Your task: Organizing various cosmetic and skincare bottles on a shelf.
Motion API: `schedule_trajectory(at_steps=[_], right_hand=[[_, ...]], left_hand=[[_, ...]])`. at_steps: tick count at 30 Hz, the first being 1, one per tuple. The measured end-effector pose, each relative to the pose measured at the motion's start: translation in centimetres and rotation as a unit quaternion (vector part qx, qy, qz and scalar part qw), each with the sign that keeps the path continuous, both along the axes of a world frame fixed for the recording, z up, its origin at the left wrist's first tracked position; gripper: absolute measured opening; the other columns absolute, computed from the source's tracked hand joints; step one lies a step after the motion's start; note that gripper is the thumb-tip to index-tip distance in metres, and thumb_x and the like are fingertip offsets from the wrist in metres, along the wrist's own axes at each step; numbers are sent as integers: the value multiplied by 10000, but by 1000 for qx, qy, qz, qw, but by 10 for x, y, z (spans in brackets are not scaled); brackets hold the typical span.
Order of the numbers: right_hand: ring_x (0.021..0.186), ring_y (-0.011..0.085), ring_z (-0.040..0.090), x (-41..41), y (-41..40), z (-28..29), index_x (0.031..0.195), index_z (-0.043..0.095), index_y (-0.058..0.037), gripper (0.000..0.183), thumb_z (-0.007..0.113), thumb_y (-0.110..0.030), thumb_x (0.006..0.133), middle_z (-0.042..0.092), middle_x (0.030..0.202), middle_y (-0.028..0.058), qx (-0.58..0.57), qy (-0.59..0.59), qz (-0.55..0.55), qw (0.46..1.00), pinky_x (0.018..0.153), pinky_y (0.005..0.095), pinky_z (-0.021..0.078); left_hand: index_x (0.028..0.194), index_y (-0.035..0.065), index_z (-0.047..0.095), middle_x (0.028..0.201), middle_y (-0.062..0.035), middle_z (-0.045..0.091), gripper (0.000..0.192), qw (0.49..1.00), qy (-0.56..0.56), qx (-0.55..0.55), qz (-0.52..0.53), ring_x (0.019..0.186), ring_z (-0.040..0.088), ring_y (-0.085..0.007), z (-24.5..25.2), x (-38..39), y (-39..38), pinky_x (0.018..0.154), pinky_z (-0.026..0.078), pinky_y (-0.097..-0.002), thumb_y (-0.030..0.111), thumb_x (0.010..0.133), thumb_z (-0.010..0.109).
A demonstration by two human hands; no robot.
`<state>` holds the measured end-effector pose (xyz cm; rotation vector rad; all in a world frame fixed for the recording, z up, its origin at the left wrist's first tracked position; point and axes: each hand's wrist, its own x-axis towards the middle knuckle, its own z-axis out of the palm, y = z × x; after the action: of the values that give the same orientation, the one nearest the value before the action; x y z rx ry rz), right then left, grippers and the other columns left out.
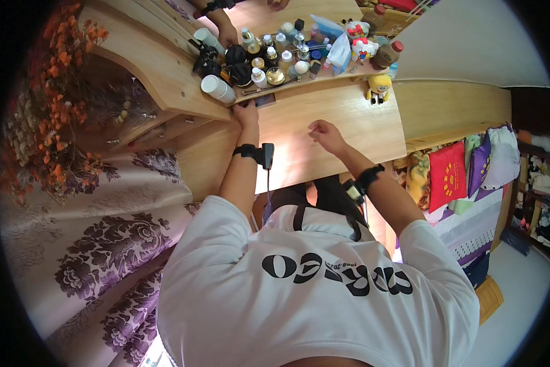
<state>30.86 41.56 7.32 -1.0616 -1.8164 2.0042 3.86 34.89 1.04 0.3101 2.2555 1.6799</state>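
My left hand [246, 113] reaches to the left end of the raised wooden shelf [320, 87] at the back of the desk. Its fingertips go to the shelf's front edge, beside a dark flat object [264, 100] lying under the ledge; whether they grip anything is hidden. Just above that hand, a stack of white paper cups [218, 88] lies tilted on the shelf. My right hand [326, 136] hovers over the light wooden desktop [298, 110], fingers loosely bent and a little apart, with nothing visible in it. Both wrists wear black straps with small devices.
Cosmetic bottles and jars [275, 69] crowd the shelf before a mirror. A brown bottle with a red cap [387, 56] and a yellow figurine [378, 88] stand at the right. Dried orange flowers [59, 91] and a patterned curtain [114, 252] flank the left. Packed bags [447, 176] lie right.
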Motion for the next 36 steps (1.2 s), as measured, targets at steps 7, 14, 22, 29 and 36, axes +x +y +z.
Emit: schedule_trajectory(at_steps=[7,14,22,29,36], right_hand=[[644,139,544,-87,17,-17,1122,507,-54,367,628,-166,795,576,788,46,-138,-112,-93,980,538,291,458],[881,138,514,-127,14,-30,1324,376,-51,635,602,19,735,519,1090,79,-151,59,-88,983,752,288,475],[959,204,545,-145,17,-11,1291,360,9,672,615,52,671,544,1126,105,-101,85,-64,989,782,310,467],[1062,227,521,-150,13,-19,1276,388,15,695,683,-47,650,540,1175,120,-103,6,-51,993,884,324,435],[1111,295,504,-149,12,4,1277,358,77,757,677,-119,618,528,1203,196,65,-34,-24,997,932,351,422]], left_hand=[[1208,3,462,1254,-231,493,506,932,127,-314,-128,1210,395,-415,34,21,-16,1011,298,-489,177,762,629],[1311,-6,393,1337,-226,396,673,837,285,-326,-335,1287,302,-382,58,39,-28,1100,168,-507,268,749,642],[1326,-10,367,1362,-225,364,722,810,323,-364,-328,1295,280,-401,58,32,-35,1109,131,-504,276,728,654],[1327,-9,366,1368,-204,373,772,786,281,-407,-369,1311,265,-364,55,32,-37,1115,127,-480,296,693,683],[1268,-36,408,1293,-216,431,717,793,304,-394,-351,1261,321,-364,55,30,-32,1106,149,-481,289,688,675]])
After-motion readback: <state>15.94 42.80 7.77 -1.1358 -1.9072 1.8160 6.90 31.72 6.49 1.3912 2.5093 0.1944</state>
